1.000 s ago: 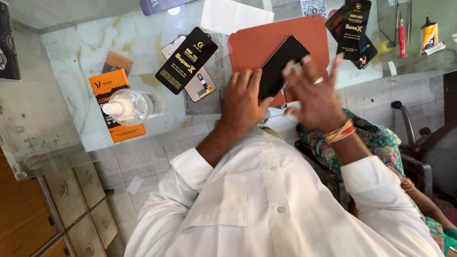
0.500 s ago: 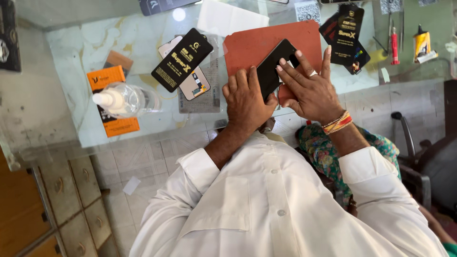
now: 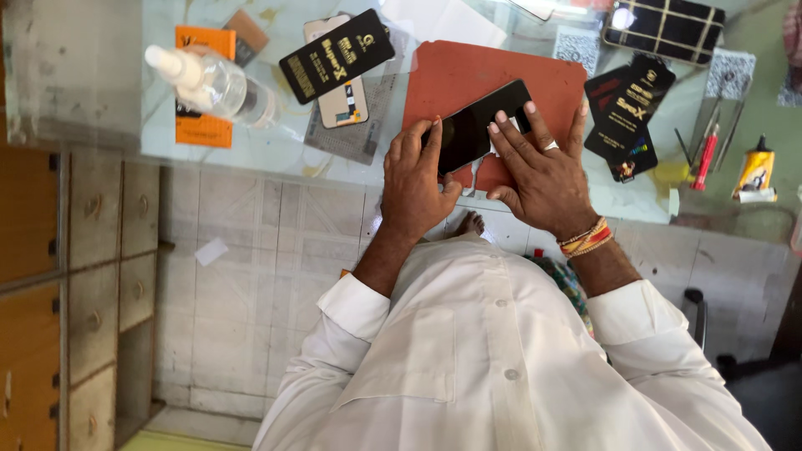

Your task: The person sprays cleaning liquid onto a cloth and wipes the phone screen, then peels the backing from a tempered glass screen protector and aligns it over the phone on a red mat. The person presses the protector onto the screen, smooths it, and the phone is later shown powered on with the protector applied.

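Glass covers the pale surface (image 3: 276, 150), and through and below it a tiled floor and a bank of wooden drawers (image 3: 92, 276) show at one side. On the surface lies one red-brown mat (image 3: 468, 79), and on the mat one black phone (image 3: 476, 125) rests flat, screen up. The left hand (image 3: 413, 179) is spread over the phone's near end, fingers curled down on its edge to pin it, gripping nothing else. The right hand (image 3: 543, 171) lies open and flat, fingertips pressing a small pale cloth or tab (image 3: 505, 138) against the screen; I cannot tell which it is. To my eye the step in hand is wiping or smoothing the phone's face, with the work partway along, and the next move would call for even pressure across the glass while the left hand keeps the phone from sliding on the mat. Counting round: one clear spray bottle (image 3: 209, 83) on its side over one orange packet (image 3: 200, 92); one black packet (image 3: 334, 54) resting on one pale phone-shaped piece (image 3: 342, 104); two black packets (image 3: 631, 108) overlapping beside the mat; one dark checked case (image 3: 664, 25) at the far edge; one red-handled tool (image 3: 704, 159) and one small yellow tube (image 3: 756, 171) well apart from the hands.
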A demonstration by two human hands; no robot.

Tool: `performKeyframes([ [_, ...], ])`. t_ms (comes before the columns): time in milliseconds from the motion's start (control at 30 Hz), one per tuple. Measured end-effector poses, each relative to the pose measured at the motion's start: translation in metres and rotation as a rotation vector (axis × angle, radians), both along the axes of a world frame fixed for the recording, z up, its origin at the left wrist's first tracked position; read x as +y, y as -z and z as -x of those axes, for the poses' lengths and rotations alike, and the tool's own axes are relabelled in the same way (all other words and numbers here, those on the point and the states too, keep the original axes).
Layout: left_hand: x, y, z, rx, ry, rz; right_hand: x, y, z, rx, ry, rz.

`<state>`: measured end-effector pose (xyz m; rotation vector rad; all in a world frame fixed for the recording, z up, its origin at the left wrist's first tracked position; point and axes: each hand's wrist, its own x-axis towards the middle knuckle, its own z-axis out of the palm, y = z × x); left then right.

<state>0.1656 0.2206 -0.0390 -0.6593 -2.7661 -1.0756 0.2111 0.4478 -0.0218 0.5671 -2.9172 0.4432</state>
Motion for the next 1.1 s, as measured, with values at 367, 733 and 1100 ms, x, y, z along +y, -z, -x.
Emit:
performKeyframes([
  [367,-0.016,0.007,-0.013,0.117,-0.056,-0.336,0.002,-0.006,0.006,0.018,-0.080,0.031],
  [733,-0.017,0.015,-0.029,0.239,-0.099,-0.237,-0.001,-0.005,0.008,-0.008,-0.058,0.047],
  [1100,-0.018,0.016,-0.034,0.215,-0.014,-0.311,-0.001,-0.005,0.007,-0.005,-0.063,0.031],
])
